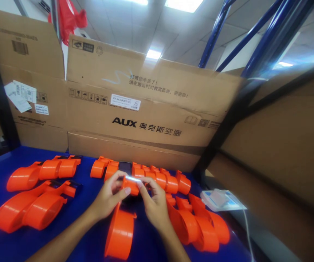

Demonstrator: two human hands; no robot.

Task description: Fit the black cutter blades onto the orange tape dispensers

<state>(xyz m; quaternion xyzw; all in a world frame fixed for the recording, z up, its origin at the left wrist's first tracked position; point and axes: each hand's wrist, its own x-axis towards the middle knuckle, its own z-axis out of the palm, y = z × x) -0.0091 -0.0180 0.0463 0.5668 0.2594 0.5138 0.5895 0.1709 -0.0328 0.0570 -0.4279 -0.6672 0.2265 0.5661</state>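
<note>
In the middle of the head view, an orange plastic scoop-like piece (120,233) hangs with its wide round cup towards me. My left hand (110,198) grips the left side of its narrower upper end, thumb across the front. On the right side, my right hand (154,198) pinches that same end between thumb and fingers. A bright, shiny strip (132,179) runs along the top edge between both hands. What lies behind the fingers is hidden. A dark rectangular object (125,168) sits just beyond my hands.
Similar orange pieces lie in groups on the blue tabletop (88,200): left ones (43,211), some with black ends, a back row (159,178), and right ones (206,233). A white-and-blue box (222,200) with a cable stands right. Cardboard (146,145) walls the back; blue posts (217,32) rise behind.
</note>
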